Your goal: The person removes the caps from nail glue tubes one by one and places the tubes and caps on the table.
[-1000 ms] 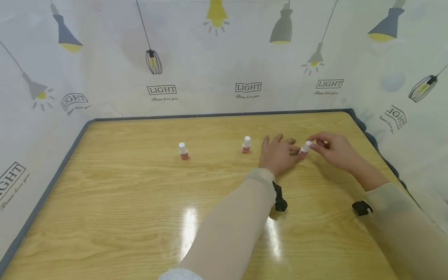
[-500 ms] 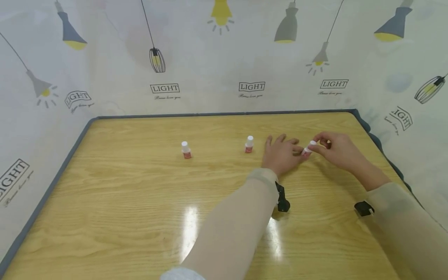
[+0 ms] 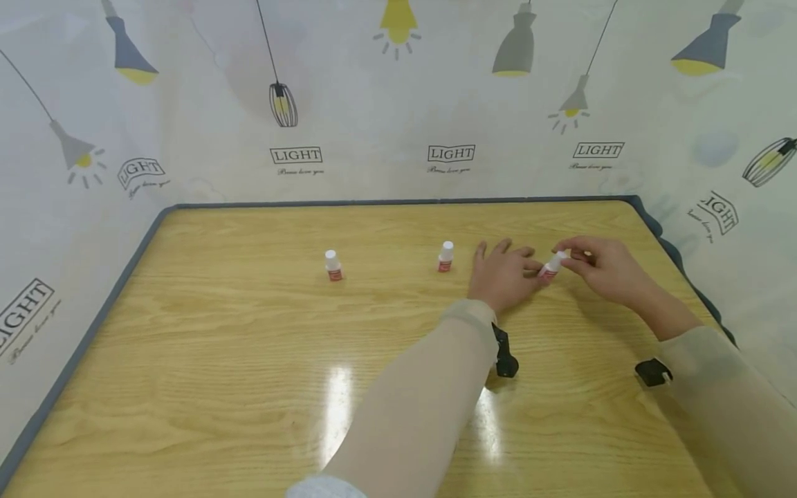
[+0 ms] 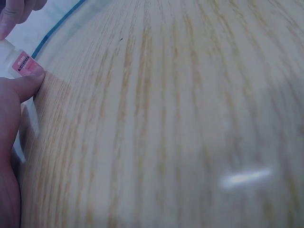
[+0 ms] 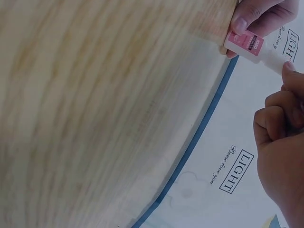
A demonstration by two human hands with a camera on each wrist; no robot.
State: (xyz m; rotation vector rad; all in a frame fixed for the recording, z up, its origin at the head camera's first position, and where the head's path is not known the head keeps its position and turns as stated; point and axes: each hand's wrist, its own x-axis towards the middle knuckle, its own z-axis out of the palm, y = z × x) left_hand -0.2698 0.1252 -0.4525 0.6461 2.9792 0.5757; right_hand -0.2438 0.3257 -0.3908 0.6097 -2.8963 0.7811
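A small white bottle [image 3: 551, 268] with a pink-red label leans to the right between my two hands, toward the right side of the table. My left hand [image 3: 506, 278] pinches its base with thumb and index finger, the other fingers spread. With thumb and fingertips my right hand [image 3: 607, 268] holds the white cap end. The right wrist view shows the bottle's label [image 5: 248, 43] facing the camera, thumb of the left hand at its base. In the left wrist view only the lower part of the bottle [image 4: 23, 62] and the left thumb appear clearly.
Two similar bottles stand upright on the wooden table [image 3: 218, 346]: one bottle [image 3: 445, 257] just left of my left hand, another bottle [image 3: 333, 266] farther left. A patterned cloth wall [image 3: 373, 104] rises behind the table's dark edge. Black wrist devices sit at both cuffs.
The bottle tilts a little more to the right, and my right hand has shifted slightly right with its cap end. The whole head view has drifted slightly; the two standing bottles stay put.
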